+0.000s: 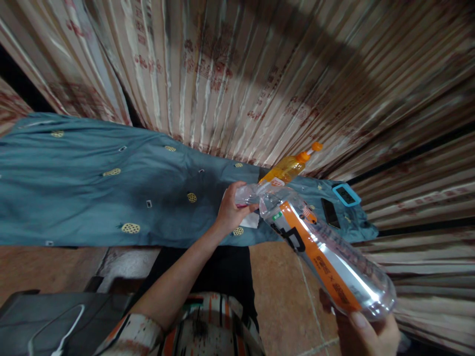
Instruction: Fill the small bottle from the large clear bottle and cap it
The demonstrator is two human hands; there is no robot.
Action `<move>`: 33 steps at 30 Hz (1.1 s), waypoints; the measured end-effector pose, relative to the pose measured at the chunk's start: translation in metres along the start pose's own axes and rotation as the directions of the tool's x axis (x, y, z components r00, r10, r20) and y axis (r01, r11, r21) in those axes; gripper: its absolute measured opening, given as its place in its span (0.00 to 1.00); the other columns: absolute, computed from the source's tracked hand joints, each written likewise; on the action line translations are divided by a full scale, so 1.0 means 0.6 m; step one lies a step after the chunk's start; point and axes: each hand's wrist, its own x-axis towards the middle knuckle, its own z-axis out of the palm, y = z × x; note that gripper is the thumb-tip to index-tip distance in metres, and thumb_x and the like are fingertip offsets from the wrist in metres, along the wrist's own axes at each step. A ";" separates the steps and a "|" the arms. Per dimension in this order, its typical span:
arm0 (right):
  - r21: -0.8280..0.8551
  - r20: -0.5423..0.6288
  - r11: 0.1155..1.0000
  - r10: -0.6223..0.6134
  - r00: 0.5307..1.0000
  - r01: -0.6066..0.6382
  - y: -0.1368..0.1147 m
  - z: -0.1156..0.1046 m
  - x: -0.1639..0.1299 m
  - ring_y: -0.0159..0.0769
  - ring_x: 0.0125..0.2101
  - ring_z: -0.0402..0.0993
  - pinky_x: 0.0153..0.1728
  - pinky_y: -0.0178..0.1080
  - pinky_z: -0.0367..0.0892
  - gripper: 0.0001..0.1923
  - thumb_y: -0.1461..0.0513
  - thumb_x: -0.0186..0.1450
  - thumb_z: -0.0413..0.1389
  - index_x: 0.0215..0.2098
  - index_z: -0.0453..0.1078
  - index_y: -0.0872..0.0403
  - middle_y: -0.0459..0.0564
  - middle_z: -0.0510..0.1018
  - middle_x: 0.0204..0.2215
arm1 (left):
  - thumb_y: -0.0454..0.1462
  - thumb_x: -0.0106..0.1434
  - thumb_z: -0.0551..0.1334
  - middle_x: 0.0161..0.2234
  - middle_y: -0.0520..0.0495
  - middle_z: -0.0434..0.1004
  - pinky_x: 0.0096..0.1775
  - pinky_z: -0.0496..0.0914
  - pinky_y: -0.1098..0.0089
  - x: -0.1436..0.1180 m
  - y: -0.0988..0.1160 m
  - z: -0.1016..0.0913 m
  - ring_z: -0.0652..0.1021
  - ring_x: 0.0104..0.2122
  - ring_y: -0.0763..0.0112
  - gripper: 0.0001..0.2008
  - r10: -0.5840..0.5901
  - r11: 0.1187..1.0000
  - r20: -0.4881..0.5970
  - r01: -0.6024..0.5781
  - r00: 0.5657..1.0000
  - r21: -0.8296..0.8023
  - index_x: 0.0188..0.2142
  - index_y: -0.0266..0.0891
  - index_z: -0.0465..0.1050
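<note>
A large clear plastic bottle [326,252] with an orange and silver label slants across the right half of the head view. Its base rests in my right hand [367,333], whose fingers are wrapped around the lower end. At the narrow upper end, my left hand [230,210] is closed on a clear plastic piece [245,194] that meets or overlaps the bottle's neck; its exact kind is hard to make out. Under the left hand lies a white paper [250,220]. Just behind the neck stands a pump bottle [285,169] of yellow liquid with an orange top.
A teal cloth with pineapple prints [159,188] covers the long table. A dark phone [330,213] and a blue-framed digital clock [346,195] lie at its right end. Patterned curtains [222,74] hang behind. A grey seat with a white cable [74,321] is at lower left.
</note>
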 end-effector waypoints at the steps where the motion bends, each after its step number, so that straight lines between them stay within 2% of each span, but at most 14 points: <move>1: -0.003 0.000 1.000 -0.003 1.000 0.003 0.001 -0.001 0.000 0.42 0.30 0.75 0.29 0.39 0.66 0.41 0.48 0.59 0.77 0.65 0.74 0.55 0.48 0.83 0.29 | 0.39 0.52 0.83 0.54 0.44 0.83 0.60 0.74 0.55 0.000 0.000 0.000 0.82 0.56 0.51 0.33 -0.003 1.000 -0.002 0.003 1.000 -0.002 0.55 0.44 0.75; 4: -0.012 0.010 1.000 0.003 1.000 -0.003 0.004 -0.005 0.000 0.43 0.28 0.74 0.28 0.40 0.65 0.43 0.48 0.61 0.75 0.67 0.71 0.55 0.49 0.83 0.29 | 0.39 0.51 0.83 0.54 0.44 0.83 0.60 0.74 0.55 0.000 -0.002 0.002 0.81 0.56 0.51 0.33 -0.010 1.000 -0.004 0.010 1.000 -0.006 0.54 0.45 0.75; 7: -0.031 0.022 0.999 0.023 0.999 -0.023 0.006 -0.008 -0.001 0.45 0.27 0.76 0.30 0.45 0.69 0.42 0.49 0.64 0.72 0.71 0.69 0.54 0.48 0.83 0.30 | 0.39 0.51 0.83 0.54 0.44 0.83 0.60 0.74 0.54 0.000 -0.004 0.002 0.81 0.55 0.51 0.33 -0.017 1.000 -0.004 0.017 1.000 -0.009 0.55 0.44 0.75; 11: -0.008 0.027 1.000 0.018 0.999 -0.018 0.006 -0.006 -0.001 0.48 0.30 0.79 0.35 0.51 0.75 0.44 0.50 0.61 0.74 0.70 0.69 0.53 0.48 0.82 0.33 | 0.41 0.52 0.83 0.54 0.43 0.82 0.61 0.74 0.54 0.000 -0.005 0.001 0.81 0.56 0.50 0.33 -0.013 1.000 0.004 0.013 1.000 -0.017 0.55 0.45 0.75; 15: 0.038 -0.022 0.999 0.026 0.999 -0.025 0.008 -0.002 0.000 0.41 0.26 0.75 0.29 0.43 0.70 0.41 0.51 0.60 0.75 0.67 0.73 0.52 0.47 0.83 0.32 | 0.41 0.52 0.83 0.54 0.44 0.83 0.61 0.74 0.54 0.001 -0.004 0.001 0.81 0.56 0.51 0.33 -0.011 1.000 0.002 0.011 1.000 -0.004 0.54 0.45 0.75; 17: 0.042 -0.024 0.999 0.017 1.000 -0.016 0.012 -0.003 0.001 0.42 0.27 0.75 0.28 0.40 0.67 0.39 0.52 0.60 0.75 0.67 0.73 0.52 0.47 0.83 0.31 | 0.40 0.51 0.83 0.54 0.44 0.83 0.61 0.74 0.53 0.001 -0.003 0.000 0.81 0.56 0.51 0.33 -0.020 1.000 0.003 0.020 1.000 0.004 0.55 0.45 0.75; 20: 0.044 -0.034 0.999 -0.004 0.999 0.006 0.022 -0.010 0.002 0.43 0.30 0.75 0.29 0.40 0.68 0.38 0.53 0.60 0.75 0.65 0.74 0.52 0.47 0.82 0.31 | 0.41 0.51 0.83 0.53 0.43 0.83 0.61 0.74 0.53 0.001 -0.001 0.000 0.81 0.56 0.50 0.33 -0.028 1.000 0.006 0.028 1.000 0.012 0.54 0.44 0.75; 25: 0.023 -0.014 1.000 -0.020 1.000 0.020 0.038 -0.021 0.006 0.42 0.30 0.74 0.30 0.42 0.69 0.30 0.54 0.61 0.74 0.58 0.75 0.50 0.47 0.82 0.34 | 0.40 0.50 0.83 0.53 0.44 0.82 0.62 0.74 0.51 0.001 -0.009 0.001 0.81 0.55 0.51 0.33 -0.032 0.999 -0.006 0.032 0.999 -0.009 0.53 0.45 0.75; 27: 0.031 -0.033 0.999 -0.014 0.999 0.015 0.041 -0.020 0.007 0.42 0.29 0.75 0.30 0.41 0.69 0.32 0.54 0.59 0.76 0.58 0.76 0.51 0.47 0.82 0.32 | 0.39 0.50 0.82 0.52 0.44 0.81 0.61 0.75 0.51 0.001 -0.015 0.003 0.82 0.54 0.51 0.33 -0.035 0.999 -0.019 0.034 0.999 -0.029 0.54 0.45 0.75; 31: 0.050 -0.056 0.999 0.012 0.998 -0.010 0.042 -0.017 0.008 0.46 0.31 0.78 0.29 0.42 0.71 0.43 0.51 0.57 0.78 0.66 0.74 0.53 0.50 0.84 0.31 | 0.40 0.50 0.81 0.51 0.45 0.80 0.58 0.77 0.53 0.002 -0.024 0.005 0.82 0.53 0.53 0.33 -0.044 0.998 -0.024 0.043 0.999 -0.051 0.55 0.45 0.74; 33: 0.031 -0.055 0.999 0.019 0.998 -0.018 0.044 -0.020 0.009 0.47 0.31 0.79 0.30 0.42 0.72 0.45 0.51 0.57 0.78 0.68 0.72 0.54 0.50 0.84 0.30 | 0.40 0.51 0.81 0.51 0.45 0.80 0.56 0.78 0.55 0.003 -0.023 0.003 0.82 0.52 0.53 0.33 -0.040 0.998 -0.025 0.039 0.999 -0.042 0.55 0.45 0.75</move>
